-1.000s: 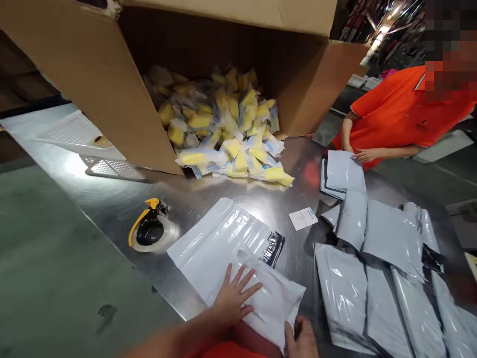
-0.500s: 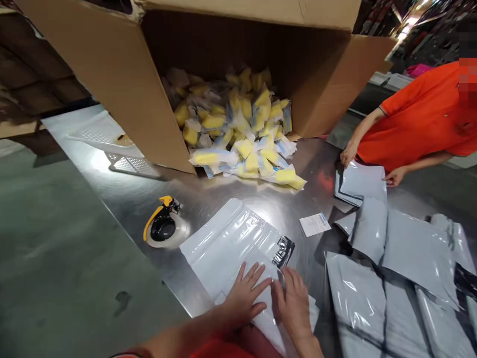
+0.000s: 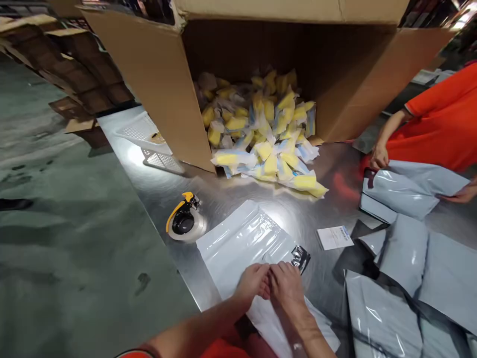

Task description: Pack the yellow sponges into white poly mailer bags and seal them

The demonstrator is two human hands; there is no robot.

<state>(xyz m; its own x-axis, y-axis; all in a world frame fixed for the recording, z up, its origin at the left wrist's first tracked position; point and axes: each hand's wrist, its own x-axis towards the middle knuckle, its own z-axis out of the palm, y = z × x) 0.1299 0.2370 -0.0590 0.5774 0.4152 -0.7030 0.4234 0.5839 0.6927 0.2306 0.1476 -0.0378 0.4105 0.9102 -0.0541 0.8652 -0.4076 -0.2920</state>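
A white plastic mailing bag (image 3: 234, 248) with a black printed patch lies flat on the table before me. Over its near part, my left hand (image 3: 255, 284) and my right hand (image 3: 287, 286) meet with curled fingers. Both seem to pinch the bag's plastic, though the fingertips are partly hidden. More white plastic (image 3: 268, 318) spreads beneath my wrists toward my body. Left of the bag sits a tape dispenser (image 3: 185, 221) with a yellow handle and clear tape. To the right, a small white printed label (image 3: 334, 237) lies on the metal.
A large cardboard box (image 3: 156, 74) opens toward me, spilling yellow items in clear wrappers (image 3: 268, 154) onto the metal table (image 3: 328, 209). White perforated trays (image 3: 143, 132) stand at left. Several grey-white packed bags (image 3: 383, 313) cover the right, where a co-worker's hand (image 3: 380, 155) handles another bag.
My left hand has gone from spread flat on the bag to curled fingers, meeting my right hand. The co-worker has lifted a bag's side. The view has shifted left.
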